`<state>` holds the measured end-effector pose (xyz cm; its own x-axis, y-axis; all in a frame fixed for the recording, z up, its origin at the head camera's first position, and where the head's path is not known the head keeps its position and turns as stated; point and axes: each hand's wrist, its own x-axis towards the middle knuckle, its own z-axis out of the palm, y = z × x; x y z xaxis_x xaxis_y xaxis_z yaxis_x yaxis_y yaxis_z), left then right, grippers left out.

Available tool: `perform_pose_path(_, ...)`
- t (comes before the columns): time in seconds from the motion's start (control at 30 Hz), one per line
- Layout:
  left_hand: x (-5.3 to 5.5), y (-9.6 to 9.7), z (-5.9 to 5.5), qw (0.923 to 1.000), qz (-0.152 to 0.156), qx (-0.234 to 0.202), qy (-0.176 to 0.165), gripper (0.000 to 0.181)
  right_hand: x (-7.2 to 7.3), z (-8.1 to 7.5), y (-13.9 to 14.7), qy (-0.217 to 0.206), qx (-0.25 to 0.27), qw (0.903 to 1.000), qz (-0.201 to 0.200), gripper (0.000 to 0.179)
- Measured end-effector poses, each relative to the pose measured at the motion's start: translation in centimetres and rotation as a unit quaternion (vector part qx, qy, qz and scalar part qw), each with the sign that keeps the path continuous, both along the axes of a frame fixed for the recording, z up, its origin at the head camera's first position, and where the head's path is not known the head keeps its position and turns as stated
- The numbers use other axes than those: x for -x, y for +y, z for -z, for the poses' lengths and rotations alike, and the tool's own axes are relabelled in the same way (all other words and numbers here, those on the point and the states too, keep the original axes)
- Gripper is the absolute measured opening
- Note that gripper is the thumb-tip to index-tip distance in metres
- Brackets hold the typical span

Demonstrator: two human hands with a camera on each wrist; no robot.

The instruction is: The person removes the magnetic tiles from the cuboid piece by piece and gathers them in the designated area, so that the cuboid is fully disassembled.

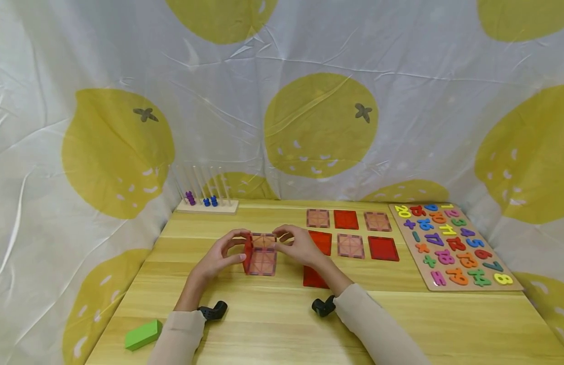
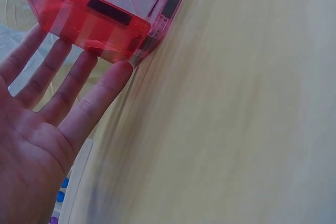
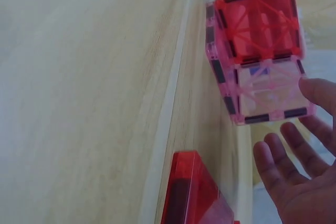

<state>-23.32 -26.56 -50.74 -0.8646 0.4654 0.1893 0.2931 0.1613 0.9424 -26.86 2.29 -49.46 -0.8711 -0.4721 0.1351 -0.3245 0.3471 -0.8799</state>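
Observation:
Three magnetic tiles are joined left of the table's centre. One pink tile (image 1: 262, 264) lies flat, a red tile (image 1: 248, 254) stands along its left edge, and another pink tile (image 1: 263, 241) stands along its back edge. My left hand (image 1: 216, 257) is at the red tile's outer face; in the left wrist view its straight fingertips (image 2: 122, 71) rest against that tile. My right hand (image 1: 301, 247) pinches the standing pink tile's right edge, with the thumb (image 3: 316, 92) in front and the fingers behind.
Several red and pink tiles (image 1: 350, 246) lie flat at right, one red tile (image 1: 314, 278) partly under my right forearm. A number board (image 1: 425, 261) lies farther right. A pegged counting stand (image 1: 227, 207) is at the back left, and a green block (image 1: 143, 334) at the front left.

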Motion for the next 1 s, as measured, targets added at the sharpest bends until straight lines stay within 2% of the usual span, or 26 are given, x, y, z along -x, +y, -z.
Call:
perform_pose_path(0.3,0.0,0.1,-0.1,0.9993,0.020,-0.028,-0.012,0.067,0.3,0.3,-1.2,0.011,0.009,0.9999,0.004,0.028)
perform_pose_path(1.0,-0.1,-0.1,-0.1,0.9996,0.014,-0.022,-0.013,0.066,0.4,0.1,-2.1,0.026,-0.027,0.9991,0.020,0.021)
